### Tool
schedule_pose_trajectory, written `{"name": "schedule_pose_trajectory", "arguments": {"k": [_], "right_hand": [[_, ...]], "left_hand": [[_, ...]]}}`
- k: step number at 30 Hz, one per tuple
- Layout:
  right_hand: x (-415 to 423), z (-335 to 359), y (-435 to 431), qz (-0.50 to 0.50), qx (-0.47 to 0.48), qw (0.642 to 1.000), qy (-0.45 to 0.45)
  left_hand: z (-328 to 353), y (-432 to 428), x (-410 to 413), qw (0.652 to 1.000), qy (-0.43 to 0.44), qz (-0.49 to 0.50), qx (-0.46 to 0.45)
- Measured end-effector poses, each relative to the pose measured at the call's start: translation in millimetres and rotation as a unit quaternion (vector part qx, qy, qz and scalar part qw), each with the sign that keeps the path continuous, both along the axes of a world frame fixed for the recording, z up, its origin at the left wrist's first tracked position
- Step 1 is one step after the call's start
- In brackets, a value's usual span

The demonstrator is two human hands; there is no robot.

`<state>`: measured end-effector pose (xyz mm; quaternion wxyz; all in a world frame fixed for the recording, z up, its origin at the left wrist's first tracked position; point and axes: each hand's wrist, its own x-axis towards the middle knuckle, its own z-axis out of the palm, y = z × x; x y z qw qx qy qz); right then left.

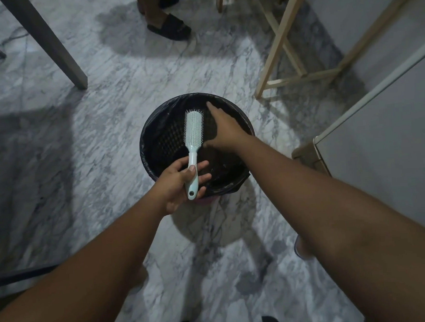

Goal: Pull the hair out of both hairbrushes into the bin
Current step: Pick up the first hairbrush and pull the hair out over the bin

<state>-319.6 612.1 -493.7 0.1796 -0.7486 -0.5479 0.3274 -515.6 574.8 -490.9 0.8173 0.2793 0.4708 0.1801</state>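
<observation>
- A round bin (pixel 146 140) lined with a black plastic bag stands on a grey-veined marble floor (pixel 55 151), in the middle of the view; a basket-weave pattern shows through the liner on the inside wall.
- The left hand (pixel 180 182) holds a pale blue hairbrush (pixel 193 130) over the bin's near rim, fingers and thumb wrapped around the lower handle, with the end of the handle and its hanging hole poking out below the palm.
- The brush points away from the person, its bristled head hanging above the bin's opening; bristles show along both edges of the head. Whether any hair remains in them is too fine to tell.
- The right hand (pixel 225 129) reaches over the bin just right of the brush head, back of the hand up, index finger stretched toward the far rim and the other fingers loosely spread, holding nothing that can be seen.
- The second hairbrush is not in view.
- A dark table leg (pixel 47 44) slants down at upper left, and a pale wooden frame (pixel 281 45) stands at upper right.
- Another person's foot in a dark slipper (pixel 169 25) is on the floor beyond the bin.
</observation>
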Motion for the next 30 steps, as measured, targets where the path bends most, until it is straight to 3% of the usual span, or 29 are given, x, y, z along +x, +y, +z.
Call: {"name": "schedule_pose_trajectory", "arguments": {"k": [3, 5, 9, 12, 15, 18, 21, 23, 26, 28, 30], "right_hand": [[-6, -6, -1, -0.058, 0.046, 0.996, 0.040], [-6, -11, -5, -0.071, -0.020, 0.997, 0.017], [-4, -26, -13, 0.016, -0.159, 0.986, -0.042], [-4, -29, -9, -0.080, -0.083, 0.993, 0.035], [-2, -17, -3, -0.189, -0.014, 0.974, 0.124], [4, -12, 3, -0.154, 0.037, 0.986, 0.048], [2, -9, 8, -0.191, 0.062, 0.976, 0.082], [-1, -6, 12, -0.208, 0.089, 0.973, 0.055], [-10, 4, 12, -0.185, 0.121, 0.971, 0.085], [-15, 10, 11, -0.112, 0.118, 0.982, 0.099], [-20, 15, 11, -0.023, 0.101, 0.993, 0.056]], "left_hand": [[2, 1, 1, 1.000, -0.012, 0.002, -0.001], [4, 4, 1, 1.000, -0.015, 0.015, 0.002], [5, 9, -2, 1.000, -0.015, 0.023, 0.007], [4, 9, -3, 1.000, -0.010, 0.022, 0.007], [2, 8, -3, 1.000, -0.009, 0.023, 0.005], [1, 7, -1, 1.000, -0.008, 0.024, 0.002], [1, 6, 2, 1.000, -0.009, 0.025, 0.000], [1, 6, 3, 1.000, -0.008, 0.024, -0.001], [0, 5, 4, 1.000, -0.005, 0.023, -0.001], [0, 5, 6, 1.000, -0.002, 0.024, -0.001], [0, 4, 7, 1.000, 0.007, 0.022, 0.006]]}}
